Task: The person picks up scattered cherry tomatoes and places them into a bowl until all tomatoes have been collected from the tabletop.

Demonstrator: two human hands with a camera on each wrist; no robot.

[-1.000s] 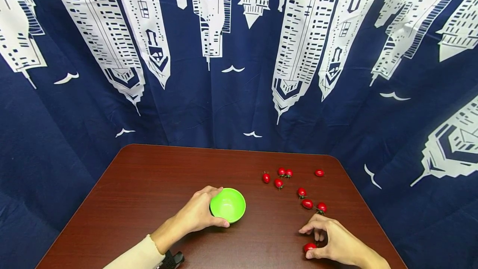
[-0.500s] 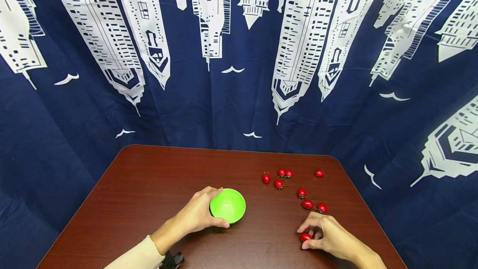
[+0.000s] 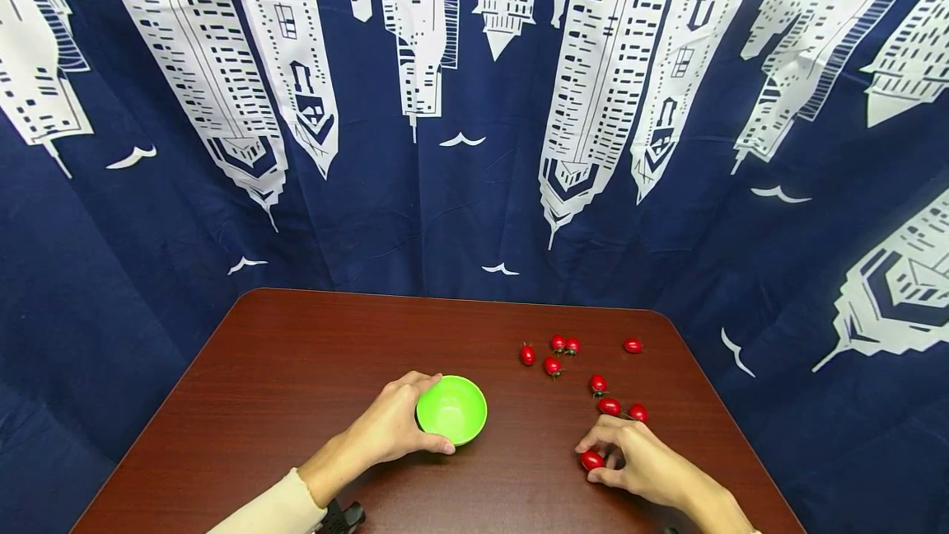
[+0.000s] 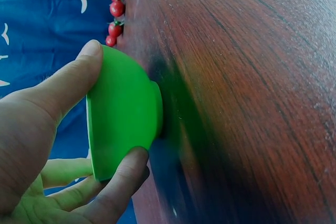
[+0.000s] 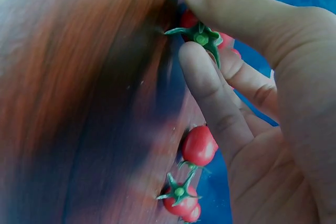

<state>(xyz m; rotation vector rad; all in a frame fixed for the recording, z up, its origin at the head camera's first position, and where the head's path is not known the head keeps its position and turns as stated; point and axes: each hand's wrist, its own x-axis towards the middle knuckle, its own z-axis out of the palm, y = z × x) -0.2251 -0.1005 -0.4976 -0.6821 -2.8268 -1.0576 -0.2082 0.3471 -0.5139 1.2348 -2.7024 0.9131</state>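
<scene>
My left hand (image 3: 396,421) grips a small bright green bowl (image 3: 452,412) by its left side at the middle of the table. In the left wrist view the thumb lies at the bowl's (image 4: 123,111) rim and the fingers curl round its outside. To the right, my right hand (image 3: 639,460) pinches a red cherry tomato (image 3: 592,460) between thumb and fingers. The right wrist view shows this tomato's green stem cap (image 5: 201,39) between the fingertips, with much of its red body hidden.
Several other cherry tomatoes (image 3: 552,366) lie scattered on the right half of the brown wooden table (image 3: 311,361), some just beyond my right hand. A dark blue curtain (image 3: 371,213) with white buildings hangs behind the table.
My right hand has closed on the cherry tomato and moved left and slightly away from me with it. The left hand and the green bowl have stayed in place.
</scene>
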